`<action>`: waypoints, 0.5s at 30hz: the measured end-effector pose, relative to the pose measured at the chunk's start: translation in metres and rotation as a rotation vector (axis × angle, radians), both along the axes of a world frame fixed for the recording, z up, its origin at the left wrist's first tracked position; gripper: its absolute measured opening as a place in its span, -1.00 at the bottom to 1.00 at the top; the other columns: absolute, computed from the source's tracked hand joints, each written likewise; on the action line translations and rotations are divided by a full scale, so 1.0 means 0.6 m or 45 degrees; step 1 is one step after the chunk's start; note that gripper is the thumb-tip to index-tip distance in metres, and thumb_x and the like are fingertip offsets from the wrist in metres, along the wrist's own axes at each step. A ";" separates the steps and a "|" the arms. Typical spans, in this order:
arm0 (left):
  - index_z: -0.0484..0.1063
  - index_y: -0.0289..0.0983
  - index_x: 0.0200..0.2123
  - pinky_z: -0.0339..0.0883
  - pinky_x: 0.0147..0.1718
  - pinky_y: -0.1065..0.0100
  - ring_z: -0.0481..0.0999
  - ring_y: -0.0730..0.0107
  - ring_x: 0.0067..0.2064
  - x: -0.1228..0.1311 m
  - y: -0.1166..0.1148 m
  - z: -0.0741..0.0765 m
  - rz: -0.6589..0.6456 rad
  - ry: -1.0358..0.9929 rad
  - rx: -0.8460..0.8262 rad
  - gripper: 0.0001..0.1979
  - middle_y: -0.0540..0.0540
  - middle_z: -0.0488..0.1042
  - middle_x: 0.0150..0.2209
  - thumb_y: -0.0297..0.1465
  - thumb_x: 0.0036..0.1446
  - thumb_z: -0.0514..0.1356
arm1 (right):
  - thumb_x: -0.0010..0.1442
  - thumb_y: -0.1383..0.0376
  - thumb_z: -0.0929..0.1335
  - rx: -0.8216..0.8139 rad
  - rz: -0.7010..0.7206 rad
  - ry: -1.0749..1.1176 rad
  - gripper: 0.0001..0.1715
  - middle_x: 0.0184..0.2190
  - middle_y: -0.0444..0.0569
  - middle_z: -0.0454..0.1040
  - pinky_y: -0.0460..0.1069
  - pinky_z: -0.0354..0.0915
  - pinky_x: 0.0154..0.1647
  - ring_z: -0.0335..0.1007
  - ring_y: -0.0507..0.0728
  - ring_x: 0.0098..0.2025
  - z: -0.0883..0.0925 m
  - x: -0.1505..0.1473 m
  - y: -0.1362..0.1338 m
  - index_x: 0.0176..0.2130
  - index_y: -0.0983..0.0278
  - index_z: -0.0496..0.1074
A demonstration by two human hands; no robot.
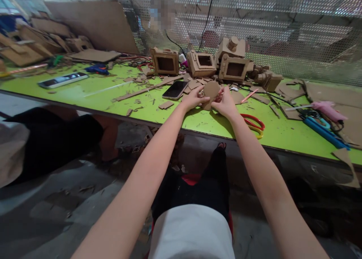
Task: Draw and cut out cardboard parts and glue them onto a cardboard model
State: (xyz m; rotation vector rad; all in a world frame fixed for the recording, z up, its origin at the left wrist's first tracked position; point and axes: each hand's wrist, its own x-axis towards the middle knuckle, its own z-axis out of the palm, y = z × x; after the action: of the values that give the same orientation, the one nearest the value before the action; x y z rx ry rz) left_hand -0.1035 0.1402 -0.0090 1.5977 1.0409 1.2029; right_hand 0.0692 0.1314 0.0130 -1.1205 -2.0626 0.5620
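Observation:
Between my two hands, over the front part of the green table, is a round cardboard disc (211, 88). My left hand (195, 99) grips it from the left, thumb toward its lower edge. On the opposite side my right hand (225, 103) has its fingers closed at the disc's right edge. Another piece of cardboard shows just under the disc; whether it is joined to it I cannot tell. A phone (175, 89) lies to the left of my left hand. Scissors with red and yellow handles (256, 125) rest beside my right wrist.
Cardboard camera-like models (164, 61) stand along the back against a perforated metal screen (271, 29). Cardboard scraps litter the green table (135, 108). At right lie a pink glue gun (328, 110) and a blue cutter (325, 132). A person (56, 142) sits at left.

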 end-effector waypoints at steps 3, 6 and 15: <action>0.27 -0.16 0.19 0.49 -0.26 0.23 0.59 0.20 -0.20 0.000 0.002 -0.003 0.016 -0.022 0.016 -0.34 -0.17 0.55 -0.14 -0.38 -0.02 0.31 | 0.07 0.36 0.29 0.059 -0.122 -0.163 -0.42 -0.28 0.01 0.42 0.11 0.30 -0.27 0.40 0.19 -0.30 0.011 -0.009 -0.016 0.06 0.27 0.02; 0.22 -0.14 0.22 0.49 -0.23 0.18 0.59 0.17 -0.16 0.000 0.004 -0.007 -0.008 -0.050 0.016 -0.30 -0.18 0.54 -0.12 -0.35 -0.01 0.33 | 0.12 0.35 0.24 0.105 -0.240 -0.349 -0.44 -0.24 0.10 0.44 0.15 0.26 -0.21 0.40 0.27 -0.23 0.027 -0.022 -0.038 0.10 0.30 0.03; 0.19 -0.22 0.21 0.45 -0.16 0.10 0.55 0.11 -0.10 0.013 0.013 -0.012 -0.082 -0.136 0.179 -0.25 -0.22 0.51 -0.06 -0.25 -0.04 0.34 | 0.17 0.44 0.18 0.221 -0.486 -0.567 -0.50 -0.15 0.30 0.46 0.21 0.23 -0.11 0.40 0.37 -0.10 0.044 -0.037 -0.053 0.12 0.45 0.14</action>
State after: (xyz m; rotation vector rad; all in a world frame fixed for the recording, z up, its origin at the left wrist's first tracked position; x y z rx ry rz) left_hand -0.0956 0.1482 -0.0159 1.6419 0.8470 1.3266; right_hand 0.0472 0.0994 0.0394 -1.5881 -2.1226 -0.0622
